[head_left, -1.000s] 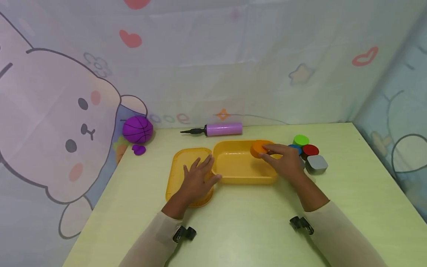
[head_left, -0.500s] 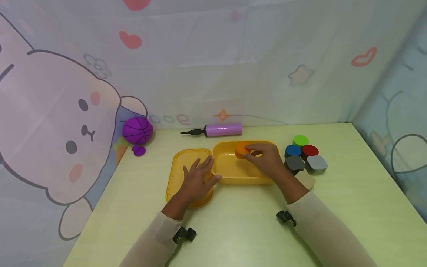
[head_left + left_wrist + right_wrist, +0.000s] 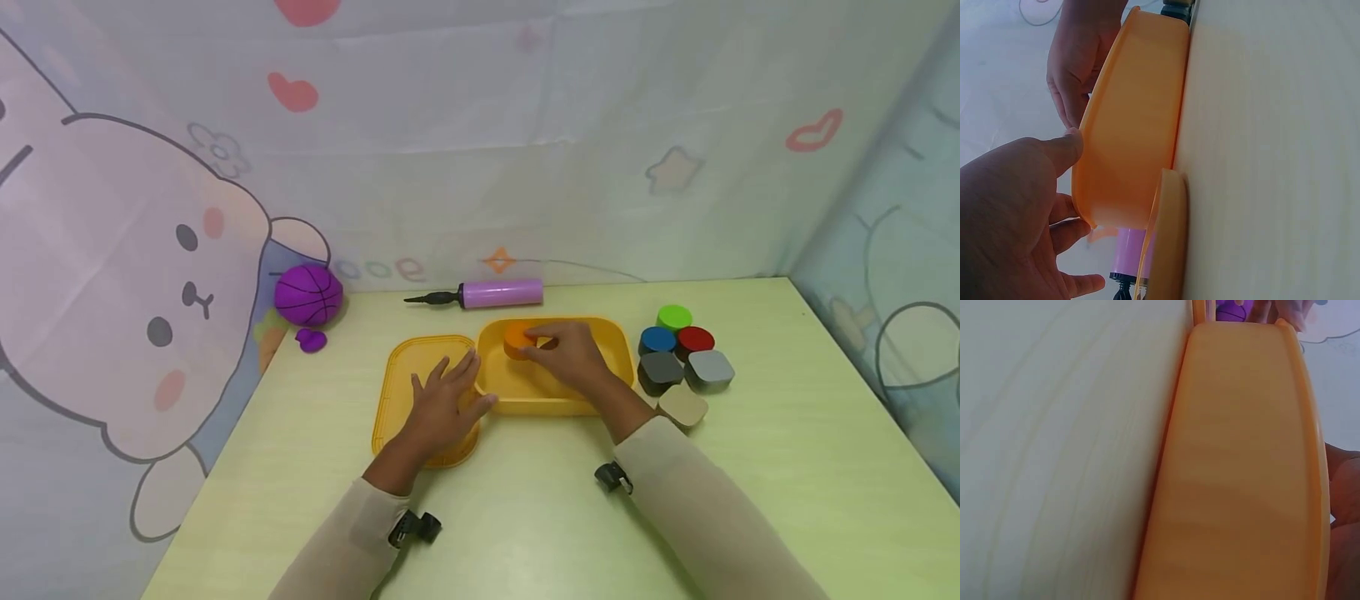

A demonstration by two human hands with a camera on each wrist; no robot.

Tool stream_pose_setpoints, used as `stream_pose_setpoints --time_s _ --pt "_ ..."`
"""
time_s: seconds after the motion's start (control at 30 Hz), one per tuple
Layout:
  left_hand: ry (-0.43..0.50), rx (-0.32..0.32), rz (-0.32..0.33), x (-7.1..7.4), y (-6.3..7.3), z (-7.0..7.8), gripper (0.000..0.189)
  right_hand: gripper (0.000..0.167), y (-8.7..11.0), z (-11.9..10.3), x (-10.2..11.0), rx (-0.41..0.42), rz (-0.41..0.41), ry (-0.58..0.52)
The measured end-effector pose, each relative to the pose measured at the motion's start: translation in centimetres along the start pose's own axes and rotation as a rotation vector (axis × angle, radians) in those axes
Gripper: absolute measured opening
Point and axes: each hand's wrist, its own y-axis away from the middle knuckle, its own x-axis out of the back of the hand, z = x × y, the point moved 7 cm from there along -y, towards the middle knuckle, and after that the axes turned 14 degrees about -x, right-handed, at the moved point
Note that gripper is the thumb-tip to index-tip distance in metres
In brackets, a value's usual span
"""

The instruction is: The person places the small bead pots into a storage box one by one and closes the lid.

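Note:
My right hand (image 3: 567,354) pinches an orange round block (image 3: 517,342) between thumb and fingers, inside the left part of a yellow plastic box (image 3: 555,407). In the right wrist view the box wall (image 3: 1235,456) hides the block and most of that hand. Fingers spread, my left hand (image 3: 442,410) lies over the yellow lid (image 3: 397,367), its fingertips and thumb at the box's left rim. The left wrist view shows the left thumb (image 3: 1066,150) touching the box rim, with the box (image 3: 1132,119) standing on the table beside the lid (image 3: 1172,237).
Right of the box stand several blocks: green (image 3: 675,317), blue (image 3: 657,341), red (image 3: 695,341), dark grey (image 3: 660,371), light grey (image 3: 709,369) and beige (image 3: 683,406). Behind lies a purple hand pump (image 3: 501,293). A purple ball (image 3: 308,295) and small purple duck (image 3: 311,340) sit back left.
My right hand has carried the orange block leftward, from the box's right side to its left part. The left hand has stayed at the rim. The beige and dark grey blocks have come into view.

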Motion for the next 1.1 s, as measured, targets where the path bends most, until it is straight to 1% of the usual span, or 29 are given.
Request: stream_pose_setpoints --time_s 0.3,0.6,0.8,0.9,1.1 --pt "-0.006 0.000 0.002 -0.1 -0.1 0.0 0.079 0.037 -1.3 -0.3 -1.3 -0.022 -0.012 0.047" --pt "-0.018 -0.003 0.011 0.0 -0.1 -0.2 0.079 0.034 -2.2 -0.2 -2.8 -0.029 -0.061 0.051" --pt "0.018 -0.005 0.012 0.0 0.0 0.0 0.079 0.034 -2.1 0.2 -3.6 -0.046 -0.081 0.103" --pt "0.013 -0.003 0.010 -0.1 0.0 -0.1 0.079 0.034 -2.0 0.2 -3.8 -0.048 -0.098 0.094" --pt "0.010 -0.002 0.017 -0.1 0.0 0.0 0.079 0.033 -1.9 0.1 -4.0 -0.020 -0.143 0.071"
